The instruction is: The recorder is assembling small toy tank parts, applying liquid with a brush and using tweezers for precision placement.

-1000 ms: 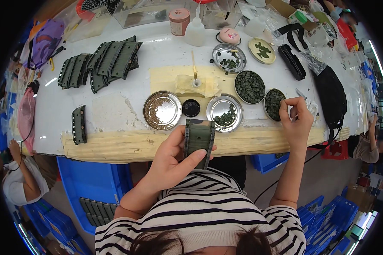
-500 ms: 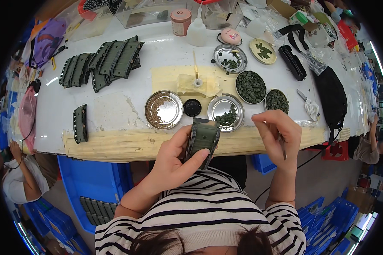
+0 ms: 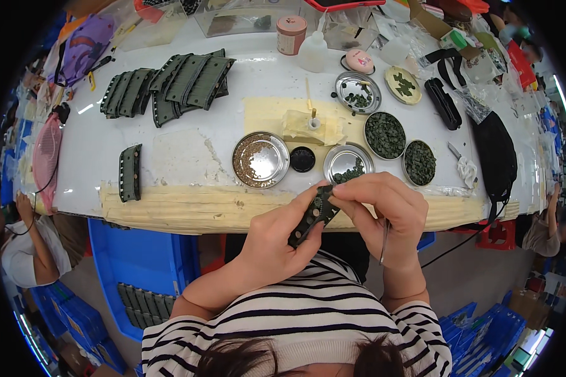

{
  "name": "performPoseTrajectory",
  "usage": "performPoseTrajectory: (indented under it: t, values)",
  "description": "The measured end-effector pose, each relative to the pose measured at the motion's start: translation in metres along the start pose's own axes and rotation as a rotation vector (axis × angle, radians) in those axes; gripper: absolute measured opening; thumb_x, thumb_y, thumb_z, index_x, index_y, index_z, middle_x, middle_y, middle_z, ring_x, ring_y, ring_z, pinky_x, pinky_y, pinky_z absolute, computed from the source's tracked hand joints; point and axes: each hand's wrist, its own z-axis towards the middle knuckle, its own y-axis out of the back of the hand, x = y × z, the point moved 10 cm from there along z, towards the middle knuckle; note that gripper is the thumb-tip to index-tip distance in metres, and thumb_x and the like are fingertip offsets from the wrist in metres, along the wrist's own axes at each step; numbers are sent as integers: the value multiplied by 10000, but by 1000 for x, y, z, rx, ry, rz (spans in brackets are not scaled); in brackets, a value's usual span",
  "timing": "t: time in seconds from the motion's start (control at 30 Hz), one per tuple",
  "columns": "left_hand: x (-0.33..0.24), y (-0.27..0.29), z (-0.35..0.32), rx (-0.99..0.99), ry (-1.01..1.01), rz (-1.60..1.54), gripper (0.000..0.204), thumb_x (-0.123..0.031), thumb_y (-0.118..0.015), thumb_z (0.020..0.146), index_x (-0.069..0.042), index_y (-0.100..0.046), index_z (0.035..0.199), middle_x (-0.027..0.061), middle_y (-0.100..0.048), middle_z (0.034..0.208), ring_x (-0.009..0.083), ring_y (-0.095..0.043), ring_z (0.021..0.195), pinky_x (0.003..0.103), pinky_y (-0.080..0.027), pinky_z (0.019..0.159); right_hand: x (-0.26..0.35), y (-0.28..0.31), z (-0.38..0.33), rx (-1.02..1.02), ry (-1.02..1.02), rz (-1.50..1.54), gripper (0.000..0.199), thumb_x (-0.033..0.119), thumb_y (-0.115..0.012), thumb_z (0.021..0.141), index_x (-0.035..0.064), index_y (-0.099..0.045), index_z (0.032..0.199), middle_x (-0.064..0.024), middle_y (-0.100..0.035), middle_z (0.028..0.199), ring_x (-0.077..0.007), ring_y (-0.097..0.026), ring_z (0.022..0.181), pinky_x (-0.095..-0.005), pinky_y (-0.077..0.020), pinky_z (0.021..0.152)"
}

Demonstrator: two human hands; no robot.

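My left hand (image 3: 280, 242) holds a dark green ribbed strip part (image 3: 313, 217) tilted in front of my chest, just below the table's front edge. My right hand (image 3: 387, 207) pinches the strip's upper end with thumb and forefinger, and a thin pair of metal tweezers (image 3: 384, 242) hangs down from that hand's palm. Just beyond the hands stand round metal dishes: one with brownish small pieces (image 3: 260, 159) and one with dark green pieces (image 3: 348, 164), with a small black cap (image 3: 302, 159) between them.
A pile of the same green strips (image 3: 170, 88) lies at the table's back left, a single strip (image 3: 130, 172) near the front left. More dishes of green pieces (image 3: 385, 135) sit right. A blue crate (image 3: 141, 270) holds strips below the table. Another person (image 3: 28, 251) sits left.
My right hand came back from the dishes at the right to the strip and now pinches its top end. The left hand has tilted the strip slightly.
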Motion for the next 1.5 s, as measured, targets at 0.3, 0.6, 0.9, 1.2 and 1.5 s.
performPoseTrajectory:
  t: [0.3, 0.6, 0.9, 1.2, 1.5]
  values:
    - [-10, 5, -1, -10, -102, 249, 708, 3, -654, 682, -1, -465, 1364, 88, -543, 666, 221, -544, 527, 330, -456, 489, 17, -11, 0, 46, 162, -160, 229, 18, -741, 673, 22, -643, 880, -83, -624, 782, -232, -595, 609, -314, -462, 536]
    - [-11, 3, -4, 20, -95, 339, 780, -13, -667, 677, 6, -402, 1410, 73, -541, 692, 212, -538, 550, 328, -456, 493, 31, -24, -8, 170, 289, -338, 347, 43, -687, 640, -35, -629, 974, -104, -619, 863, -221, -603, 671, -305, -473, 569]
    - [-9, 4, -2, -2, -124, 341, 773, -7, -665, 677, -7, -414, 1408, 63, -534, 677, 203, -536, 538, 320, -454, 482, 29, -24, -6, 154, 311, -286, 318, 15, -702, 657, -32, -635, 964, -102, -625, 834, -230, -622, 683, -305, -484, 558]
    - [-8, 9, 0, 1, -78, 266, 656, 43, -668, 709, 37, -483, 1339, 133, -610, 744, 229, -587, 575, 292, -474, 544, 19, -18, -1, 84, 202, -96, 265, -8, -729, 671, 4, -660, 926, -111, -635, 801, -249, -627, 642, -316, -496, 545]
    - [-12, 9, -1, -46, -153, 281, 721, 20, -670, 679, 12, -460, 1369, 93, -572, 703, 217, -560, 553, 316, -470, 516, 24, -20, -4, 87, 231, -139, 258, 12, -742, 685, -1, -661, 930, -116, -634, 798, -248, -632, 642, -315, -503, 550]
